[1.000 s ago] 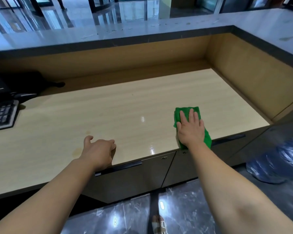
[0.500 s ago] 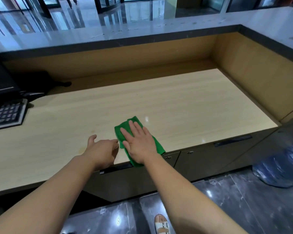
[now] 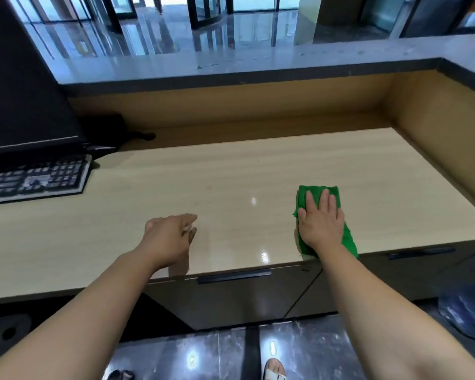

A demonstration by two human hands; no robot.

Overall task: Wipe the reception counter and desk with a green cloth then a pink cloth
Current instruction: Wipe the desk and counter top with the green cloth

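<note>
Right hand (image 3: 321, 224) lay flat on the green cloth (image 3: 317, 191), fingers straight and close together, palm pressing it to the desk (image 3: 258, 165). This was near the front edge, right of centre. The cloth's near corner hung just over that edge.

Left hand (image 3: 167, 237) was by the front edge at mid-desk, fingers loosely curled, holding nothing. Whether it touched the surface could not be told.

Keyboard (image 3: 33, 179) and monitor (image 3: 25, 91) sat at the left end. The grey reception counter (image 3: 258, 64) ran above the back edge.

Judgement: the desk wipe with the green cloth was under way.
- Load the whole palm so the folded cloth slides as one pad and does not bunch.
- Run overlapping strokes parallel to the front edge, stepping toward the back edge and into the right rear corner.
- Mind the overhanging corner, since a stroke too near the edge could drag the cloth off.
- At the left end, stop short of the keyboard, or have the free hand lift it.
</note>
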